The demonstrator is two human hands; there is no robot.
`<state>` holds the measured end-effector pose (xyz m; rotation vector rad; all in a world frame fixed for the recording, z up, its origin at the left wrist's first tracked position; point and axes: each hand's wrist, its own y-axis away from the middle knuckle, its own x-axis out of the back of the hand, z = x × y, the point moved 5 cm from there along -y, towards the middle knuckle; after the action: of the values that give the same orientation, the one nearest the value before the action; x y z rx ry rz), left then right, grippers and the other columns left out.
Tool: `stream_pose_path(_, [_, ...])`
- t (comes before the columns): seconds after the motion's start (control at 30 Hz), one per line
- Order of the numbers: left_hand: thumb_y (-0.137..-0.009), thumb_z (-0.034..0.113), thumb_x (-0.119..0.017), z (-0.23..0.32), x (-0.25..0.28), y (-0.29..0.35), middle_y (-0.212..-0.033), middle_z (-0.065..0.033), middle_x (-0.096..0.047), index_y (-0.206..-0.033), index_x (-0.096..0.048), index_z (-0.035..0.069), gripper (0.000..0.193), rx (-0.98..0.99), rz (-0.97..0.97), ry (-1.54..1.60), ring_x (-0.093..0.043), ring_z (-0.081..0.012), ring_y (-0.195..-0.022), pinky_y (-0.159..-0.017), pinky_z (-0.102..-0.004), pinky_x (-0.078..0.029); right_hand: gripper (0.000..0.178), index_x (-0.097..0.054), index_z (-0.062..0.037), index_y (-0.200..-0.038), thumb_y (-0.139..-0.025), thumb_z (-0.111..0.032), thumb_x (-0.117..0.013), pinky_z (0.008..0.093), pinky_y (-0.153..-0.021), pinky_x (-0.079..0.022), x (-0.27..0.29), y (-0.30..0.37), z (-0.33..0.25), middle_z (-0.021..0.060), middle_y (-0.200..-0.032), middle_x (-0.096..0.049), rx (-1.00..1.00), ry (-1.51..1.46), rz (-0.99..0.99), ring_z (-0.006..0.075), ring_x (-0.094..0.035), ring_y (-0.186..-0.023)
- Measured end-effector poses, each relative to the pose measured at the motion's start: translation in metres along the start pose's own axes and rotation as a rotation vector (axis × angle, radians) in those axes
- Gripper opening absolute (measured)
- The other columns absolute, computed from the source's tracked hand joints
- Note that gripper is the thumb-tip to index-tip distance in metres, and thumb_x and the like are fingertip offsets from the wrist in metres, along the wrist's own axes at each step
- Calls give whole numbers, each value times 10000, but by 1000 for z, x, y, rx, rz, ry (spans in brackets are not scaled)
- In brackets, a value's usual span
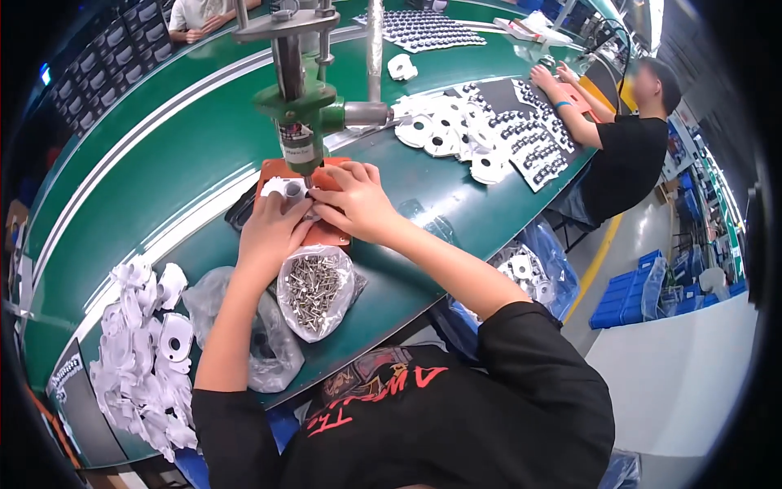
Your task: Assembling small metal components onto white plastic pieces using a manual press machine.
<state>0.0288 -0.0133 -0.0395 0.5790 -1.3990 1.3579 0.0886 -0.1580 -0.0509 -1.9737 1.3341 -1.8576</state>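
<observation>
My left hand (272,232) and my right hand (360,202) meet at an orange fixture plate (330,236) beneath the spindle of a green bench press (301,122). A white plastic part (281,187) with a round, tube-like collar sits on the plate. The fingers of both hands are bent and pressed on this part from either side, close under the tool tip. My fingers hide much of it. Just in front of the plate, a clear plastic bag (352,285) stands open, full of metal screws (309,293).
White plastic parts (142,350) are heaped at the left, beside a crumpled clear bag (273,350). Flat white parts (448,126) and trays of small dark pieces (529,138) lie to the right. A co-worker (627,155) sits beyond them; another person (199,16) is across the green conveyor (195,114).
</observation>
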Motion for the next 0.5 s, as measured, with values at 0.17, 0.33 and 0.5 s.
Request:
stream_pose_path(0.17, [-800,254,-637,0,2,1,-941,-85,-528,-1077,-650,183,286,-29,69,29,-547,-259,-906,-709,-374,-502,433,-593,-133,-1190,-796,-307,-642,517,-1041,-248,7,7,33,157,-1412,-382,-149,-111,-105,382,-368,-1258])
stream_pose_path(0.33, [-803,254,-632,-2,3,4,-955,-91,-536,-1080,-610,136,302,-20,119,67,-549,-274,-923,-731,-377,-494,359,-566,0,-1121,-840,-223,-564,358,-851,-449,64,-55,139,174,-1038,-608,-482,-240,365,294,-577,-978])
stream_pose_path(0.5, [-806,266,-630,-7,-1,7,-983,-101,-544,-1109,-555,66,370,35,108,95,-557,-292,-969,-752,-384,-503,270,-587,-45,-1093,-908,-209,-477,310,-625,-492,95,-195,204,97,-1018,-617,-399,-929,264,178,-621,-808])
